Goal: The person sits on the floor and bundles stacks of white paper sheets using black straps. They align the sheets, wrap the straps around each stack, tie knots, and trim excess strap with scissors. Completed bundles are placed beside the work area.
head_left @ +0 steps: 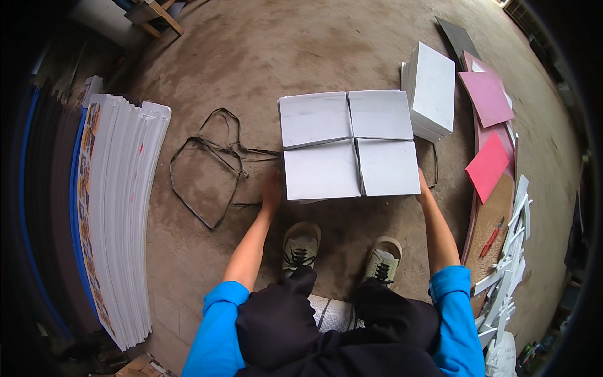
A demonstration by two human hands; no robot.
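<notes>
A bundle of white sheets [320, 169] lies in front of me, bound crosswise with dark strap [320, 144]. My left hand [272, 190] is at its left side and my right hand [425, 183] at its right. Both hands seem to grip the bundle low on its sides; its edges hide most of the fingers. Loose loops of the same dark strap [217, 147] spread over the floor to the left, one end running toward the bundle. Another strap loop [436, 166] shows beside my right hand.
A second stack of white sheets [433, 88] stands behind at the right. Pink sheets [487, 99], a red sheet [488, 166], a red-handled cutter [493, 237] and white offcuts [502, 283] lie further right. Tall white boards [125, 207] line the left. My shoes are close before the bundle.
</notes>
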